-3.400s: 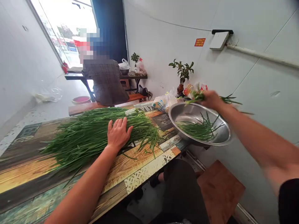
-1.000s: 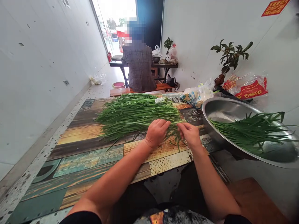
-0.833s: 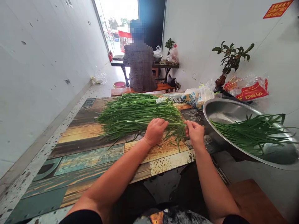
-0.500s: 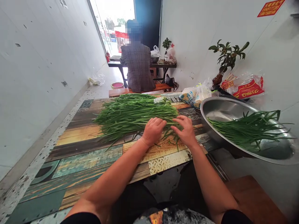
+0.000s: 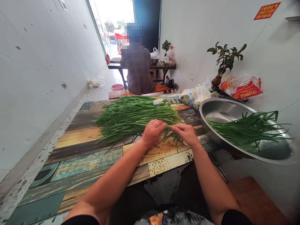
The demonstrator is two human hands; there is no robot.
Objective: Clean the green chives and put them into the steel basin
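A large heap of garlic chives (image 5: 131, 115) lies across the table, leaves to the left and pale stem ends to the right. My left hand (image 5: 153, 132) is closed round a few chives at the heap's near right side. Just right of it, my right hand (image 5: 186, 133) pinches the stem ends of those same chives between thumb and fingers. Loose trimmings (image 5: 174, 140) lie on the wood-patterned table (image 5: 93, 159) under and between my hands. To the right, a steel basin (image 5: 212, 137) holds a bunch of chives (image 5: 248, 129), some hanging over its far rim.
Behind the basin are a potted plant (image 5: 226, 57), a red plastic package (image 5: 248, 90) and a clear bag (image 5: 195, 96). A person (image 5: 136, 67) sits facing away at another table (image 5: 164, 67). A wooden stool (image 5: 255, 198) stands at lower right.
Earlier, my right hand held chives over the basin while my left lay flat on the heap. Since then the basin's bunch has grown. My right hand moved along the stems, opened, then pinched them again.
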